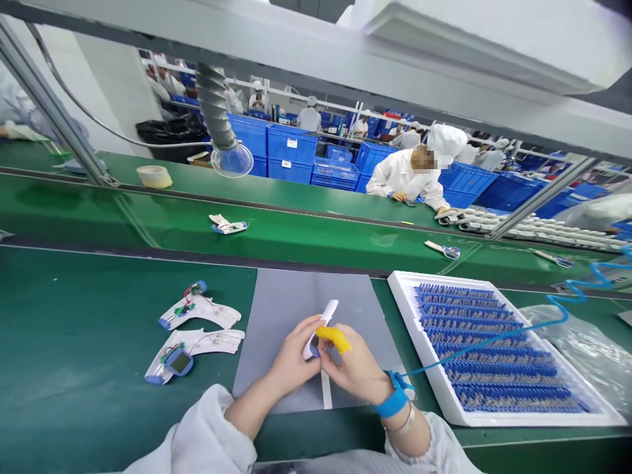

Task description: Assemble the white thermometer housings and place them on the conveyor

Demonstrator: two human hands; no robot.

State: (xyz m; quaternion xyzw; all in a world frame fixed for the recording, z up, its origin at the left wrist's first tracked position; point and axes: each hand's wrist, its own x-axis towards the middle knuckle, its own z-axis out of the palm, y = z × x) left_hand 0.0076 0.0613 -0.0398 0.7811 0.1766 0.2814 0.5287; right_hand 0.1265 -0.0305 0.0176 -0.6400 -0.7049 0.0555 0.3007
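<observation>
Both hands hold a small white plastic housing piece (323, 319) above a grey mat (291, 309). My left hand (291, 359) grips its lower end, fingers curled round it. My right hand (353, 368) pinches the same piece from the right; its forefinger wears a yellow finger cot (336, 337). A blue wrist strap (394, 400) circles the right wrist, with a coiled blue cord (557, 309) leading off right. Two opened white gun-shaped device halves (200, 311) (190, 352) with wires and circuit boards lie left of the mat.
A white foam tray (429, 375) with rows of several small blue parts sits at right, next to a clear plastic bag (587, 349). Beyond is a green conveyor (306, 240) carrying device parts (227, 225). A person in white works opposite by blue crates (291, 155). A tape roll (154, 176) lies far left.
</observation>
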